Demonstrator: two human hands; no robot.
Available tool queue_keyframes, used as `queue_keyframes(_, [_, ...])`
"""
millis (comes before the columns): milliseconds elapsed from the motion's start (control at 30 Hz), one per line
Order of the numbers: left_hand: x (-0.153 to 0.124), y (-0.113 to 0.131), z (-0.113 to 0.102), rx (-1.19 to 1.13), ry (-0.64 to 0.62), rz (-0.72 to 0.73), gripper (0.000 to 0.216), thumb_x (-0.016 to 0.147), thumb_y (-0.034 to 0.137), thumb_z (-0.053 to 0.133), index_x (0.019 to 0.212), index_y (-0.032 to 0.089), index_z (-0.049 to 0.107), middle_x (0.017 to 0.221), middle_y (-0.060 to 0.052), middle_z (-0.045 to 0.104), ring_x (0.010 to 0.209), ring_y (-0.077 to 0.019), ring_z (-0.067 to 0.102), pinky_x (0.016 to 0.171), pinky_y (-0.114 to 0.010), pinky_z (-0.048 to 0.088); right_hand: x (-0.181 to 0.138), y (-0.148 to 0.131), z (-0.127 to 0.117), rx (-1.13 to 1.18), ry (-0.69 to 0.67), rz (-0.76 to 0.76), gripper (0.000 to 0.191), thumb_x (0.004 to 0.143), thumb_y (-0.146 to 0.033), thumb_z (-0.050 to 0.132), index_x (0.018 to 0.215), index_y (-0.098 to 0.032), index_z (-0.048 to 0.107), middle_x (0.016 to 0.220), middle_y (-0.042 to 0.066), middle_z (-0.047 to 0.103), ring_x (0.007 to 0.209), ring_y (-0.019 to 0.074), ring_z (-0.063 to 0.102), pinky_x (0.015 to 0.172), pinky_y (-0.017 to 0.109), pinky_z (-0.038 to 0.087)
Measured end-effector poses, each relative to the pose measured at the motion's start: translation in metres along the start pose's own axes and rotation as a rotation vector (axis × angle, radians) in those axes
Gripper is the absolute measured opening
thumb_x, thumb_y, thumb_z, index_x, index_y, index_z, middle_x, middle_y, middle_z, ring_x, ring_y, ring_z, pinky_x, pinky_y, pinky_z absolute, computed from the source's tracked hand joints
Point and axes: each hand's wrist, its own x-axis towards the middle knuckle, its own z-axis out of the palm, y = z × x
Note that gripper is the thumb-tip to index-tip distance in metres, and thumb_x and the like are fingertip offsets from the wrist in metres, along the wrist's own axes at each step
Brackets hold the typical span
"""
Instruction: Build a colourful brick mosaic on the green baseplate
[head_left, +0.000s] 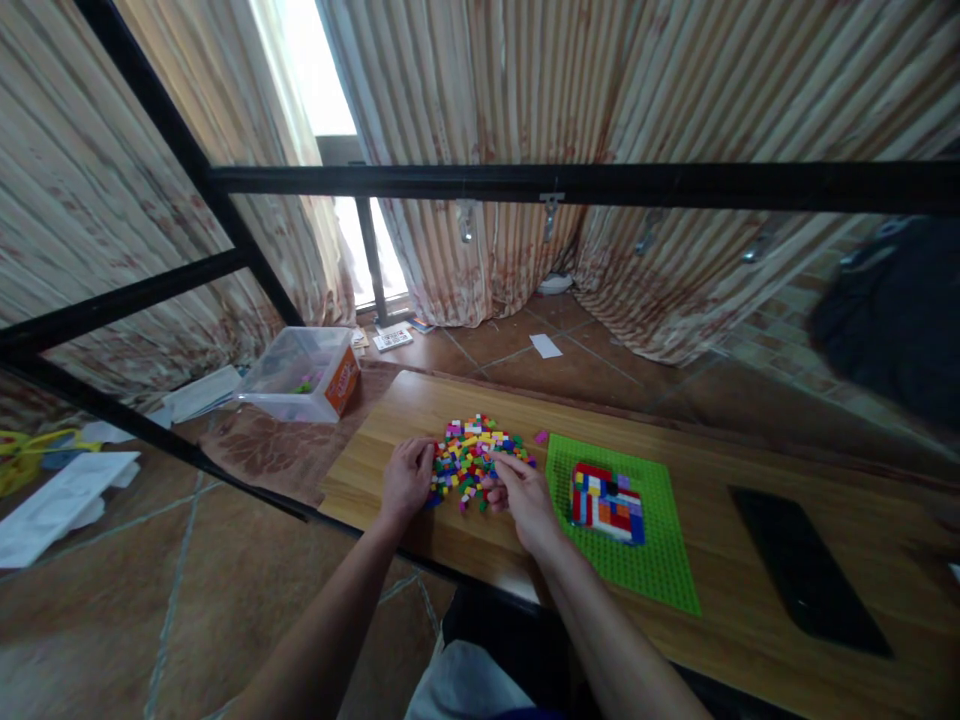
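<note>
A heap of small toy building bricks (pixel 469 455) in many colours lies on the wooden table. At the heap's left edge rests my left hand (pixel 409 476), its fingers curled and close together; whatever may be under them is hidden. My right hand (pixel 523 492) is over the heap's right side with thumb and forefinger pinched. Anything between those fingertips is too small to make out. Right of this hand lies a green studded baseplate (pixel 660 530), bearing a roughly rectangular build of multicoloured bricks (pixel 609 503) with red, white and blue parts.
A single pink brick (pixel 541 437) sits between heap and baseplate. A black flat panel (pixel 810 570) lies on the table (pixel 712 500) at right. On the floor at left stands a clear plastic bin (pixel 300 375) holding a few pieces. A black metal rail (pixel 420 182) crosses beyond the table.
</note>
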Motion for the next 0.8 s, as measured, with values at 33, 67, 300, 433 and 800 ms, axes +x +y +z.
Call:
queue_keyframes(33, [0.0, 0.0, -0.001, -0.002, 0.001, 0.0, 0.03, 0.092, 0.034, 0.041, 0.091, 0.02, 0.068, 0.095, -0.007, 0.071, 0.095, -0.021, 0.063, 0.09, -0.035, 0.047, 0.001, -0.001, 0.002, 0.008, 0.008, 0.004, 0.049, 0.067, -0.045, 0.07, 0.106, -0.015, 0.067, 0.061, 0.0, 0.068, 0.042, 0.0076, 0.054, 0.036, 0.016, 0.041])
queue_keyframes(67, [0.0, 0.001, -0.001, -0.004, 0.004, 0.001, 0.03, 0.091, 0.034, 0.042, 0.091, 0.02, 0.068, 0.095, -0.008, 0.071, 0.095, -0.0214, 0.063, 0.09, -0.036, 0.048, 0.001, -0.001, 0.003, 0.016, 0.014, 0.009, 0.047, 0.068, -0.044, 0.07, 0.105, -0.015, 0.067, 0.059, -0.001, 0.067, 0.041, 0.0075, 0.054, 0.035, 0.016, 0.04])
queue_keyframes(300, [0.004, -0.003, -0.001, 0.009, 0.0, 0.003, 0.032, 0.089, 0.038, 0.042, 0.092, 0.02, 0.069, 0.095, -0.008, 0.071, 0.095, -0.0224, 0.063, 0.089, -0.036, 0.048, -0.009, -0.01, 0.01, 0.111, 0.002, -0.05, 0.037, 0.061, -0.043, 0.076, 0.086, -0.018, 0.065, 0.06, -0.002, 0.066, 0.047, 0.0101, 0.06, 0.041, 0.019, 0.048])
queue_keyframes(433, [0.005, -0.007, 0.001, 0.016, 0.002, 0.011, 0.033, 0.089, 0.039, 0.043, 0.093, 0.02, 0.069, 0.096, -0.008, 0.071, 0.094, -0.0223, 0.064, 0.088, -0.035, 0.049, -0.03, -0.014, 0.0, 0.087, -0.036, -0.118, 0.032, 0.062, -0.04, 0.077, 0.083, -0.017, 0.069, 0.066, 0.0, 0.069, 0.058, 0.0138, 0.067, 0.053, 0.024, 0.055])
queue_keyframes(800, [0.006, -0.003, -0.002, 0.05, -0.03, -0.014, 0.035, 0.088, 0.042, 0.042, 0.095, 0.02, 0.068, 0.099, -0.009, 0.071, 0.096, -0.0228, 0.064, 0.089, -0.036, 0.049, -0.074, -0.042, -0.113, -0.383, 0.333, -0.398, 0.022, 0.079, -0.039, 0.066, 0.094, -0.026, 0.075, 0.1, 0.004, 0.074, 0.095, 0.0229, 0.067, 0.088, 0.04, 0.052])
